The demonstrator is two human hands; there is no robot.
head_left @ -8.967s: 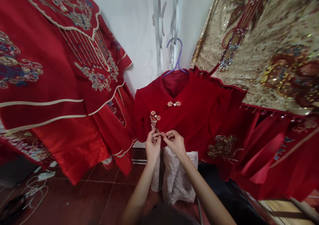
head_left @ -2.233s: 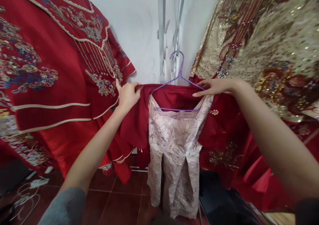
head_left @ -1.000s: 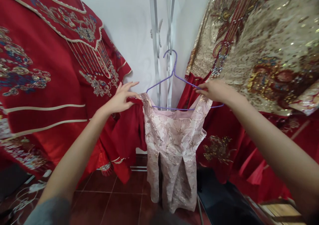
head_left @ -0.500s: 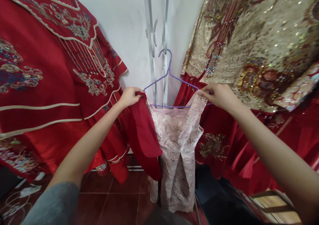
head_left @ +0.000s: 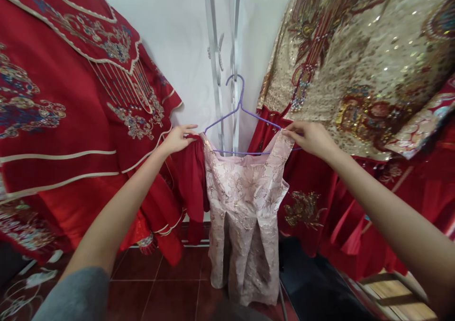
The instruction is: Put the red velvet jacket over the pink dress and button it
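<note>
A pale pink brocade dress (head_left: 245, 207) hangs from a purple wire hanger (head_left: 241, 110) hooked on a white metal rack (head_left: 218, 51). A small red jacket (head_left: 190, 183) droops at the dress's left side. My left hand (head_left: 179, 138) pinches the jacket's top edge beside the dress's left shoulder strap. My right hand (head_left: 307, 136) is closed on the dress's right strap where it meets the hanger's arm.
A large red embroidered robe (head_left: 71, 122) hangs on the left. A gold sequinned robe (head_left: 362, 65) over red skirts hangs on the right. Dark red floor tiles (head_left: 159, 292) lie below, with white cables (head_left: 21, 292) at the lower left and a black object (head_left: 313, 288) at the lower right.
The red jacket, fastened over the dress nine seconds ago, has come off the hanger. In the last half second it dropped from a spread flap to hang narrow under my left hand.
</note>
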